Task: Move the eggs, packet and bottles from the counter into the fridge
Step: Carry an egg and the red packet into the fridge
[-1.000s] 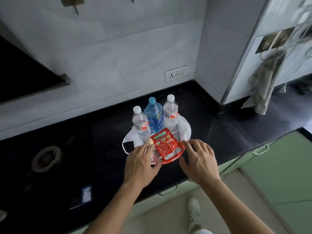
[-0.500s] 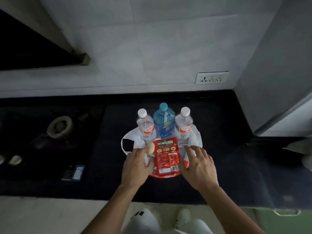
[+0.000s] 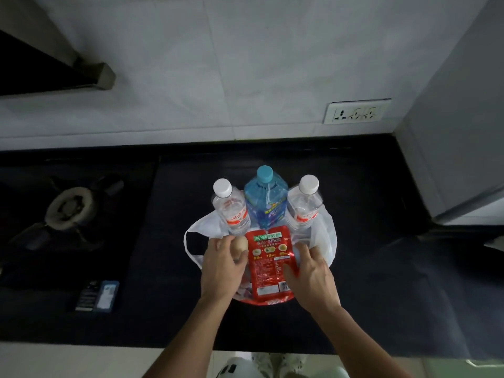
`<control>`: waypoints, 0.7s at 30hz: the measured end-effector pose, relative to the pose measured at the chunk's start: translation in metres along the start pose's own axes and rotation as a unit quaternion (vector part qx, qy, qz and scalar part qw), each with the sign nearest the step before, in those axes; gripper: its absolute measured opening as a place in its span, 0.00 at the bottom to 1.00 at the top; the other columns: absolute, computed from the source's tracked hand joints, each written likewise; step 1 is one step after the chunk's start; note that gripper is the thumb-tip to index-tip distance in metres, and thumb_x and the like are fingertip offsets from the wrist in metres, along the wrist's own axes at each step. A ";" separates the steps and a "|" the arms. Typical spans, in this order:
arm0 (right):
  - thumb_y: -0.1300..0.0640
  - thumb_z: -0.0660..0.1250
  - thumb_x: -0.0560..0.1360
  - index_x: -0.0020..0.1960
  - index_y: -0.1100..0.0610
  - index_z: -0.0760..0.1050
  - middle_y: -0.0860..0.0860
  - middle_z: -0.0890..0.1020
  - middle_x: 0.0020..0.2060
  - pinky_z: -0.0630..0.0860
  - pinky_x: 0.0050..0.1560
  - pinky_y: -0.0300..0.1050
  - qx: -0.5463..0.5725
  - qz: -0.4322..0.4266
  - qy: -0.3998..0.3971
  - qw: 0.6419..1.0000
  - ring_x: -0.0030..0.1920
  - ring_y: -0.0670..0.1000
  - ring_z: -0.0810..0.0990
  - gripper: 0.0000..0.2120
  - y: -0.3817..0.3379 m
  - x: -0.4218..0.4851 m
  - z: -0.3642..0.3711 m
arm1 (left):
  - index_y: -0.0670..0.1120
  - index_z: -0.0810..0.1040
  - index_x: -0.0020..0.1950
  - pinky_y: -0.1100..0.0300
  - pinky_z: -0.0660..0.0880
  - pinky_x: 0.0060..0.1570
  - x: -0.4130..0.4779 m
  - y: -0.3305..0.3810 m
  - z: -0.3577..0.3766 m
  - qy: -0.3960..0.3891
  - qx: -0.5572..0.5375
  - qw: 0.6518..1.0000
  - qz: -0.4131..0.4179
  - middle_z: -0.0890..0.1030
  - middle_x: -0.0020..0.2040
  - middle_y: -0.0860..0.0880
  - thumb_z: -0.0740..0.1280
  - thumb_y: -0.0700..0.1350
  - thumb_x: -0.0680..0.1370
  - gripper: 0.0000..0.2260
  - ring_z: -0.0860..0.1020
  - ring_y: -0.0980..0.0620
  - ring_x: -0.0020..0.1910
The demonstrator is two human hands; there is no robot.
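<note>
On the black counter point(image 3: 381, 282), our left hand point(image 3: 222, 267) clasps an egg point(image 3: 240, 245) in curled fingers; the red packet point(image 3: 268, 264) lies lengthwise just right of it, with the thumb of our right hand point(image 3: 312, 272) on its edge, grip unclear.

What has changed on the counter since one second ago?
The left hand has taken hold of an egg. The right hand has moved onto the right edge of the packet, thumb on top. The three bottles and the white bag stayed in place.
</note>
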State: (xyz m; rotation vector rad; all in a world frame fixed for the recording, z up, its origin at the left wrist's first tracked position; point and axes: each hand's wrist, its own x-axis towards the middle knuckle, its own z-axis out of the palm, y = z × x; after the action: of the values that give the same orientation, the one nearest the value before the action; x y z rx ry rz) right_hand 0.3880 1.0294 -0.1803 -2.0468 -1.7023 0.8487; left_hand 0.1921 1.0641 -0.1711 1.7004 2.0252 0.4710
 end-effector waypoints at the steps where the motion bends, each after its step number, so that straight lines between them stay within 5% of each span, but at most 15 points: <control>1: 0.44 0.65 0.78 0.66 0.53 0.68 0.50 0.75 0.53 0.79 0.45 0.49 0.008 0.014 -0.002 1.000 0.47 0.51 0.77 0.21 -0.001 0.002 0.004 | 0.50 0.76 0.64 0.61 0.75 0.48 0.002 -0.001 0.003 0.001 -0.005 1.000 -0.004 0.75 0.59 0.50 0.70 0.56 0.76 0.19 0.78 0.53 0.55; 7: 0.34 0.67 0.72 0.64 0.53 0.67 0.50 0.74 0.57 0.77 0.53 0.51 0.001 0.123 0.007 0.992 0.59 0.53 0.75 0.30 -0.011 0.013 0.022 | 0.47 0.77 0.60 0.58 0.78 0.50 0.012 -0.001 0.019 0.002 -0.035 0.999 -0.030 0.76 0.54 0.50 0.74 0.54 0.74 0.19 0.78 0.52 0.53; 11: 0.29 0.71 0.65 0.60 0.52 0.64 0.50 0.75 0.55 0.77 0.57 0.53 -0.042 0.172 0.015 0.984 0.58 0.54 0.75 0.37 -0.018 0.022 0.029 | 0.46 0.78 0.57 0.58 0.77 0.48 0.017 -0.004 0.023 -0.008 -0.034 0.998 -0.044 0.77 0.52 0.50 0.76 0.54 0.71 0.20 0.78 0.52 0.51; 21: 0.41 0.79 0.65 0.56 0.51 0.76 0.49 0.81 0.50 0.82 0.50 0.52 0.090 0.184 -0.048 0.978 0.49 0.50 0.81 0.26 -0.009 0.036 0.025 | 0.49 0.76 0.53 0.60 0.78 0.45 0.016 -0.012 0.018 -0.076 -0.083 0.993 -0.023 0.80 0.48 0.55 0.77 0.53 0.71 0.17 0.78 0.59 0.46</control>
State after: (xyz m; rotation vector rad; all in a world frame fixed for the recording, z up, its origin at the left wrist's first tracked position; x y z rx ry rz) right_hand 0.3685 1.0637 -0.2021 -2.2569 -1.2501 1.1856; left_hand 0.1898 1.0777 -0.1942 1.5385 1.8605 0.4659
